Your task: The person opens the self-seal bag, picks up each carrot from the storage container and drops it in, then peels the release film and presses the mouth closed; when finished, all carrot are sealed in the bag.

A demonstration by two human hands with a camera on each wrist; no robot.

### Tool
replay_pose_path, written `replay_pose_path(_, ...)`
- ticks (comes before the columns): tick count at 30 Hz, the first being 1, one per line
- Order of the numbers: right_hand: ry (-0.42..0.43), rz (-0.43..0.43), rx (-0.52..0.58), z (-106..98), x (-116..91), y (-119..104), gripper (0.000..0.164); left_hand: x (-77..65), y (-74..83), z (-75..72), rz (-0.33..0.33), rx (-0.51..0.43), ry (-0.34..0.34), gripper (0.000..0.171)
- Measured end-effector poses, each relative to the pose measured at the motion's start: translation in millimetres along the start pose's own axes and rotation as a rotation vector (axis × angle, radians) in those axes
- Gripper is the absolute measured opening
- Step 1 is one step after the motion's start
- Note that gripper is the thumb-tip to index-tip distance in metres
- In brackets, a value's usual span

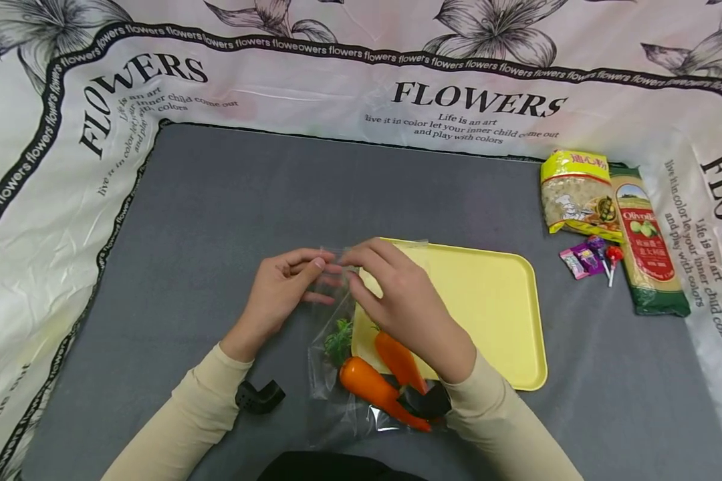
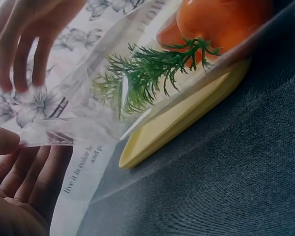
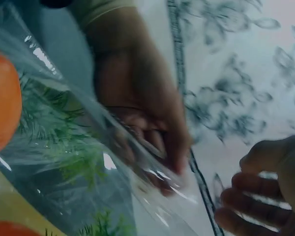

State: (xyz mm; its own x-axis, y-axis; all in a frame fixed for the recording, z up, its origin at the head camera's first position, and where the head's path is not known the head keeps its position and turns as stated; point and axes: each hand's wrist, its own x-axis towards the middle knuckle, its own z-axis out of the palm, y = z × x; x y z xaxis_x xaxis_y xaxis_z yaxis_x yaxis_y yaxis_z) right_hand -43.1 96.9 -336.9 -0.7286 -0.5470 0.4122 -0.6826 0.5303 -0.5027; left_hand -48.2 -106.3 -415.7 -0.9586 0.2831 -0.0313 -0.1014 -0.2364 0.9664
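Observation:
A clear plastic bag [image 1: 325, 377] lies toward me, holding two orange carrots [image 1: 367, 384] with feathery green tops [image 1: 339, 342]. My left hand [image 1: 279, 284] pinches the bag's edge between thumb and fingers; the left wrist view shows the thumb [image 2: 5, 141] on the film. Just right of it, my right hand [image 1: 400, 290] hovers over the bag and the corner of a yellow tray [image 1: 487, 307]. In the right wrist view its loosely bent fingers [image 3: 255, 194] are apart from the film and hold nothing. The carrots' lower ends lie near my right sleeve.
The yellow tray lies partly under the bag. At the right stand a yellow-topped pasta packet [image 1: 580, 197] and a green-and-red Olivoilà packet [image 1: 646, 234]. Wrapped candies [image 1: 583, 259] and lollipops [image 1: 614, 256] lie before them. A white flower-printed cloth [image 1: 313, 87] borders the grey surface [image 1: 247, 194].

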Motion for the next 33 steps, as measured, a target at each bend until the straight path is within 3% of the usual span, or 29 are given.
replay_pose_path(5,-0.036,-0.003,-0.11,17,14,6,0.015,-2.0,2.6,3.4,0.016,0.046,-0.005,0.027)
replay_pose_path(12,-0.059,0.006,-0.16,25,16,13,0.012,-8.1,26.7,15.0,0.034,0.198,0.015,0.024)
replay_pose_path(18,-0.058,0.005,-0.193,26,16,15,0.01,-8.5,16.3,14.0,0.143,0.389,0.032,0.02)
replay_pose_path(27,-0.034,-0.037,-0.279,32,15,17,0.006,-8.0,7.9,11.9,0.372,0.786,0.067,0.016)
replay_pose_path(33,-0.014,-0.036,-0.257,32,13,17,0.005,-8.5,6.4,12.8,0.402,0.873,0.068,0.013)
